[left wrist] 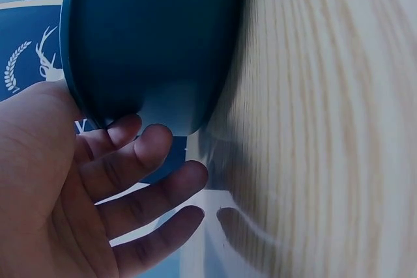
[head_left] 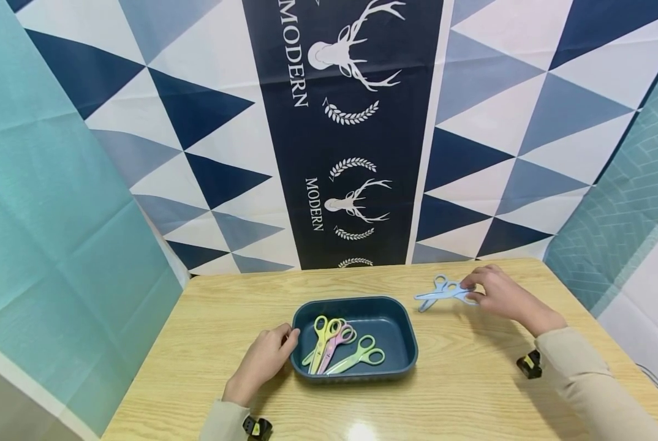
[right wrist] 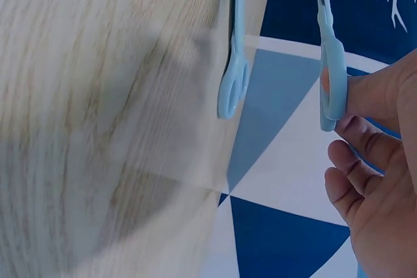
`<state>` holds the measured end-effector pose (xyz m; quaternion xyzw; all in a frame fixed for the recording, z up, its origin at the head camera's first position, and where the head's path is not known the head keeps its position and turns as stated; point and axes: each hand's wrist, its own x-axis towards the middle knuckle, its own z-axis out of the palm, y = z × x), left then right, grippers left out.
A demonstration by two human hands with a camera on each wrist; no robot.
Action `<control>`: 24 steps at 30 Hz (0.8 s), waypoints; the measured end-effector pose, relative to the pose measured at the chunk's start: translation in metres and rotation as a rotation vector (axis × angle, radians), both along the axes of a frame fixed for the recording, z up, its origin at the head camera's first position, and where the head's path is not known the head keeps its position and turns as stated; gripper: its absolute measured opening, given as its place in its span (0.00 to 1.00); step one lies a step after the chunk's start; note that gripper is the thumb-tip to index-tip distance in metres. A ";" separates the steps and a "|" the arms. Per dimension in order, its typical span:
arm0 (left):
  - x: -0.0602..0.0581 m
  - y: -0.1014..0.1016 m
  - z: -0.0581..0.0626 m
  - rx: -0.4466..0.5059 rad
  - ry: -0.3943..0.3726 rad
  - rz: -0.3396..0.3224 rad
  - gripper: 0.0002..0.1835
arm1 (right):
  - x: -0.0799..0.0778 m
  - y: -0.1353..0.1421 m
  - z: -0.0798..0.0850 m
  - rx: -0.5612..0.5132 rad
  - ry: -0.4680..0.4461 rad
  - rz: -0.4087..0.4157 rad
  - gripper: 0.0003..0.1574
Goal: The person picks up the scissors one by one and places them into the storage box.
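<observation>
My right hand pinches a pair of light blue scissors by the handle, between thumb and fingers. Its blades point left, above the table in the right wrist view. A second pair of light blue scissors lies on the table just beneath, crossing the held pair in the head view. At the left end of a dark blue rectangular bin, my left hand grips the rim, thumb over the edge and fingers outside. Inside the bin lie yellow scissors, pink scissors and green scissors, partly overlapping.
The wooden table carries the bin near its middle. A patterned cloth hangs behind the far edge, and a teal cloth stands along the left. Black wrist devices sit at both cuffs.
</observation>
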<state>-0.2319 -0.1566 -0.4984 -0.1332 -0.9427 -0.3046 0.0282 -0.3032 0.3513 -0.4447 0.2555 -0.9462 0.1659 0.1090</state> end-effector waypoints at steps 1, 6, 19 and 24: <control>0.000 0.000 0.000 0.001 -0.001 0.000 0.18 | 0.000 -0.001 0.001 0.005 0.002 0.003 0.08; 0.000 0.000 -0.001 0.007 0.002 -0.006 0.18 | 0.003 -0.009 0.005 0.008 0.020 0.024 0.08; 0.000 0.000 0.000 0.009 -0.005 -0.001 0.18 | 0.006 -0.024 0.016 -0.007 0.041 0.021 0.09; 0.000 -0.001 -0.001 0.012 -0.001 -0.003 0.19 | 0.007 -0.031 0.020 -0.004 0.069 0.035 0.09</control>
